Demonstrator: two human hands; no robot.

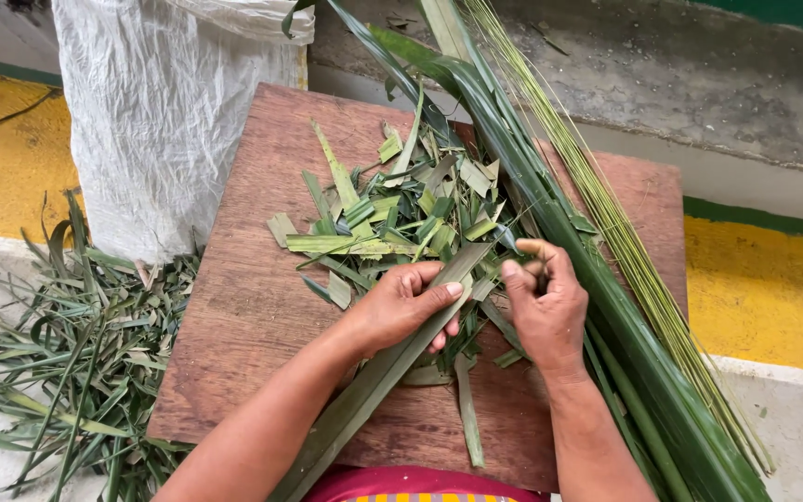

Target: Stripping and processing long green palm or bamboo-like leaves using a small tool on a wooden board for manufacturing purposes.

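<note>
Over the wooden board (234, 307), left hand (401, 307) grips a long leaf (374, 381); right hand (543, 302) pinches its edge.

You're looking at informal craft workspace, outdoors or semi-open, floor level. Rough concrete ledge (699, 84) at 1 o'clock, stained and cracked. Yellow-painted floor (11, 158) at 10 and 3 o'clock, green stripe along edge. Plain wooden board (234, 307) serves as counter, littered with leaf trimmings (401, 214). White woven sack (160, 121) at 11 o'clock. Heap of discarded leaf scraps (67, 372) on ground at 8 o'clock. Bundle of stripped leaf ribs (625, 232) at 2 o'clock. Hand-work setting, no machines.
</note>
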